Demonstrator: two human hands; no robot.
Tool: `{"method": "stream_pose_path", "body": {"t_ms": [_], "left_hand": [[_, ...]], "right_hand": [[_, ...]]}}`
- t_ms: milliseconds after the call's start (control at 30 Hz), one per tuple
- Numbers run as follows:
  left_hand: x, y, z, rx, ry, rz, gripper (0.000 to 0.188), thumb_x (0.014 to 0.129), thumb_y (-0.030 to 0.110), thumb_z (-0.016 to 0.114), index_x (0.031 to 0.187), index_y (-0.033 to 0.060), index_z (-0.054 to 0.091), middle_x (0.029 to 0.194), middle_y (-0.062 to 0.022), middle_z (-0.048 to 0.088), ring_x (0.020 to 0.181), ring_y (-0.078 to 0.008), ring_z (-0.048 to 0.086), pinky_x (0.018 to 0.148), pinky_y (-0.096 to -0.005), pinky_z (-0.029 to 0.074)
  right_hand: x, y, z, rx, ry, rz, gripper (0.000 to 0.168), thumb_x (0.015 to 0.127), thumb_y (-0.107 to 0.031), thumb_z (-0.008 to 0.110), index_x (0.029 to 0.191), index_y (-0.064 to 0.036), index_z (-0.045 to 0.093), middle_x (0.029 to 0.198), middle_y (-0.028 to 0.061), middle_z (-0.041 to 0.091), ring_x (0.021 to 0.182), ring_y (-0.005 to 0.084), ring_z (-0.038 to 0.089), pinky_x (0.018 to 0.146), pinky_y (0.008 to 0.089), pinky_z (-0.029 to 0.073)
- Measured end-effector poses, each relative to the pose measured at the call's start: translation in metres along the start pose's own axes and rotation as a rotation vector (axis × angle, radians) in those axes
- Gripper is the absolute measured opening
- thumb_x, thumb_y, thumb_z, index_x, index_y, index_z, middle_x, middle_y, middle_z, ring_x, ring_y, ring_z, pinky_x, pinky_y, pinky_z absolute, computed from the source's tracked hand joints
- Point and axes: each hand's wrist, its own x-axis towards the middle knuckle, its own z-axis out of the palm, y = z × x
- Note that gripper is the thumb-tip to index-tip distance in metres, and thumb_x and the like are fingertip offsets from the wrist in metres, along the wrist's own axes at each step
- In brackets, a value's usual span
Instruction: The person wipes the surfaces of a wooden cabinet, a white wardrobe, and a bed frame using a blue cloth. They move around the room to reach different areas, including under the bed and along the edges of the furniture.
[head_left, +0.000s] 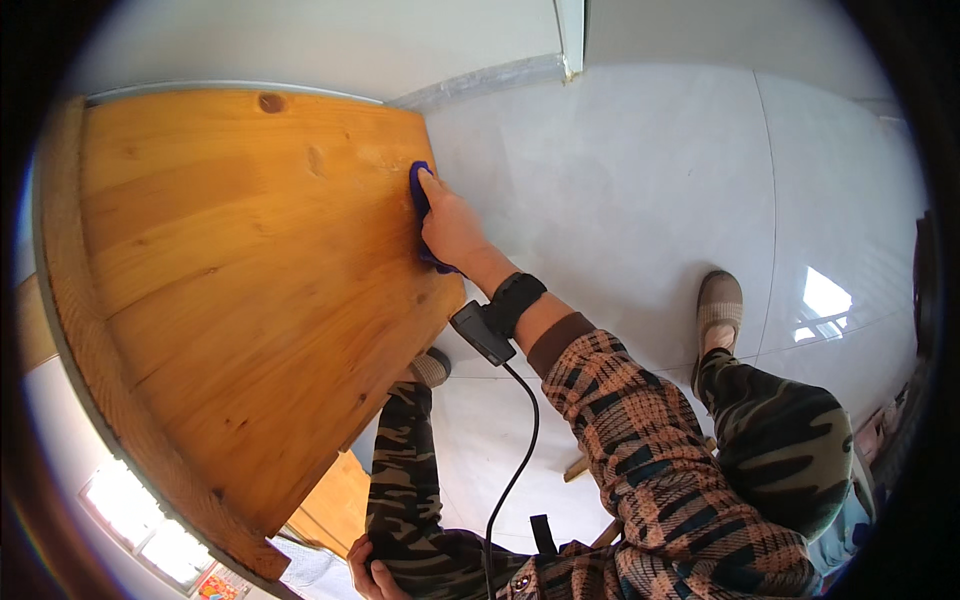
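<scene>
A dark blue cloth is bunched under my right hand, which presses it along the right edge of a large varnished pine panel. The fingers beneath the palm are mostly hidden. Knots and grain lines mark the panel, and a thick wooden rail runs down its left side. At the bottom of the view, my left hand rests over the knee of my camouflage trousers, with no object seen in it.
A black strap with a small device sits on my right wrist, its cable trailing to my lap. Pale floor tiles lie right of the panel. A wall stands behind it. My shoe is on the tiles.
</scene>
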Motion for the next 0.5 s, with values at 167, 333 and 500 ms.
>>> {"method": "stream_pose_path", "body": {"t_ms": [167,333,500], "left_hand": [[0.001,0.006,0.003,0.001,0.019,0.022,0.039,0.099,0.025,0.045,0.12,-0.005,0.057,0.118,-0.0205,0.06,0.108,-0.0336,0.056,0.096,-0.0426,0.043],[0.001,0.003,0.002,0.039,0.008,-0.003,0.039,0.1,0.026,0.045,0.12,-0.0045,0.057,0.118,-0.0198,0.06,0.108,-0.0328,0.056,0.096,-0.0422,0.043],[0.001,-0.006,-0.002,-0.001,0.004,-0.012,0.04,0.1,0.028,0.046,0.121,-0.0043,0.057,0.119,-0.0195,0.06,0.107,-0.0324,0.056,0.096,-0.0414,0.043]], "right_hand": [[-0.065,-0.044,-0.009,0.028,0.034,-0.19,0.06,0.08,0.007,0.046,0.14,-0.003,0.042,0.133,0.0243,0.051,0.11,0.0433,0.056,0.09,0.0451,0.048],[-0.034,-0.021,-0.005,0.111,0.079,-0.258,0.059,0.08,0.006,0.045,0.139,-0.003,0.044,0.134,0.0234,0.052,0.111,0.0435,0.055,0.091,0.0452,0.048],[0.037,0.036,0.015,0.044,0.109,-0.096,0.053,0.08,0.003,0.045,0.133,-0.002,0.051,0.128,0.0251,0.055,0.112,0.042,0.056,0.095,0.0448,0.046]]}}
